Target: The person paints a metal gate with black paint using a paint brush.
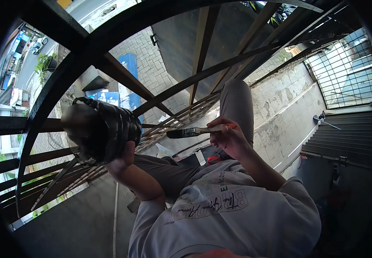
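My left hand [125, 155] is wrapped round a ribbed container [123, 124] coated in black paint, with its dark mouth turned towards me. The container's left part is blurred, and most of my left fingers are hidden behind it. In my right hand [231, 139] is a paintbrush [190, 132], gripped by its pale handle with fingers and thumb pinched together. The dark bristles point left at the container, a short gap away from it. Just beyond both hands runs a metal railing [151, 103] of dark curved bars and brown slats.
Below the railing lie grey paving [149, 49] and a blue paint-flecked bench-like object [128, 71]. A dark metal panel [181, 38] stands beyond the bars. A worn wall ledge [276, 103] runs to the right, near a wire grid [345, 71]. A street [18, 71] shows far left.
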`<state>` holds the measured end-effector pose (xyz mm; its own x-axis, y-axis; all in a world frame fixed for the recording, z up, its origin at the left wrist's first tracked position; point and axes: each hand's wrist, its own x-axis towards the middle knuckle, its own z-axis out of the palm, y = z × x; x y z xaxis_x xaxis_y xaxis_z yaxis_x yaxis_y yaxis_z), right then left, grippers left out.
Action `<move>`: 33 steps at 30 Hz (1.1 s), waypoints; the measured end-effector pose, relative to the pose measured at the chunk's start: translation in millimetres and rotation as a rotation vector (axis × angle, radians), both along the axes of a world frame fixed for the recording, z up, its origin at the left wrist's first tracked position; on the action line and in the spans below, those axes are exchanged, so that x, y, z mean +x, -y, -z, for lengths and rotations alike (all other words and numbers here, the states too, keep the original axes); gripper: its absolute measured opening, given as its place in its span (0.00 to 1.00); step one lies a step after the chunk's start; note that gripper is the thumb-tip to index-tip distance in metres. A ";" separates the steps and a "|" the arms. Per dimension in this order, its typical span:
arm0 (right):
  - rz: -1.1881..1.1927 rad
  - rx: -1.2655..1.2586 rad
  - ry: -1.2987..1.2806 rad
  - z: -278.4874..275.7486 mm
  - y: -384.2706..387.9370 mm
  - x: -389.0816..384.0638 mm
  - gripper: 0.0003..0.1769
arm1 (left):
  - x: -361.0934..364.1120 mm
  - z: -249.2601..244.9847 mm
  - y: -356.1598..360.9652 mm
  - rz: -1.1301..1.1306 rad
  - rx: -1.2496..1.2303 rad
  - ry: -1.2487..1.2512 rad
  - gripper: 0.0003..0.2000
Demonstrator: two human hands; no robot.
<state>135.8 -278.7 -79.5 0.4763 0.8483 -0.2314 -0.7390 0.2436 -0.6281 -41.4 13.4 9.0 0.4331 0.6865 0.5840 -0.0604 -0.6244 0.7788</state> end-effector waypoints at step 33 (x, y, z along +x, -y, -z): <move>-0.066 0.013 -0.265 41.3 -3.6 -17.1 0.45 | 7.6 -3.4 -0.3 0.041 0.129 0.058 0.62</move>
